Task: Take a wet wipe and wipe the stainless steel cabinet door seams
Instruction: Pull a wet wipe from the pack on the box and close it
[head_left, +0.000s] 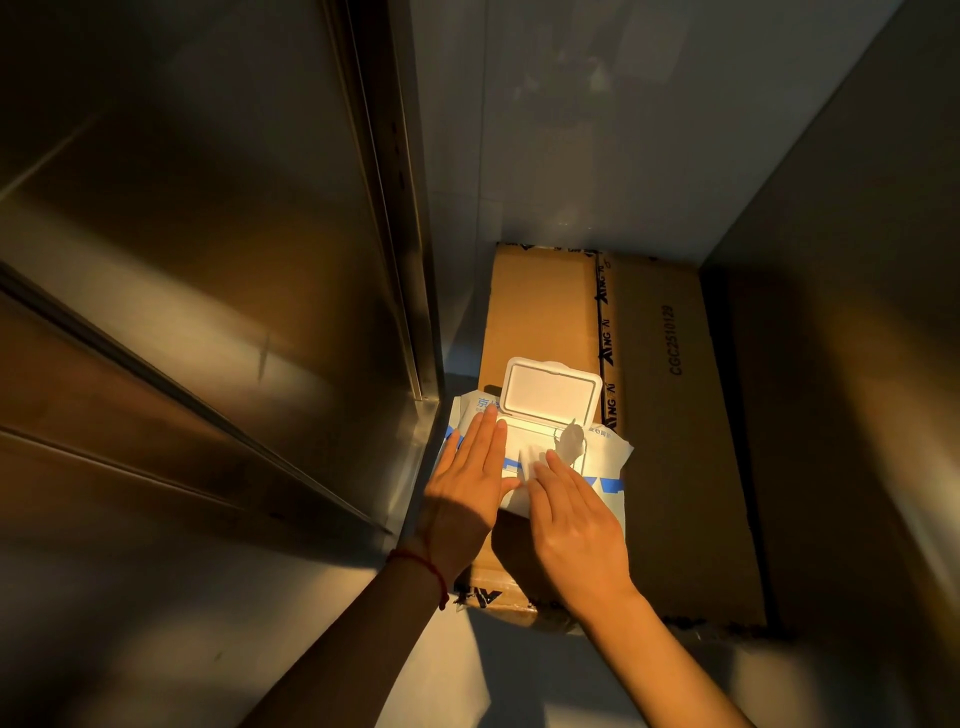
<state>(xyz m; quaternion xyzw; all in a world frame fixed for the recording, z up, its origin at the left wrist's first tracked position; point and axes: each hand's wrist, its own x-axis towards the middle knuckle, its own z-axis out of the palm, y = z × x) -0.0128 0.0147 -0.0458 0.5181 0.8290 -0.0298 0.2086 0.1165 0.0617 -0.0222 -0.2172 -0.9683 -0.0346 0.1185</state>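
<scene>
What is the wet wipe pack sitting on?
The wet wipe pack, lid flipped open, lies on a flat cardboard box. The left hand presses it down flat; the right hand reaches its opening. What lies under the box is hidden.

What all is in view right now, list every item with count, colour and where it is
wet wipe pack: one, white and blue, on the cardboard box, lid flipped open
wipe: one, white, sticking out of the pack's opening
cardboard box: one, brown with black print, lying flat on the floor
cabinet door: stainless steel, left side, seam along its edge
wall: grey, behind the box
bracelet: one, red string, left wrist
left hand: flat on the pack
right hand: fingers at the wipe
</scene>
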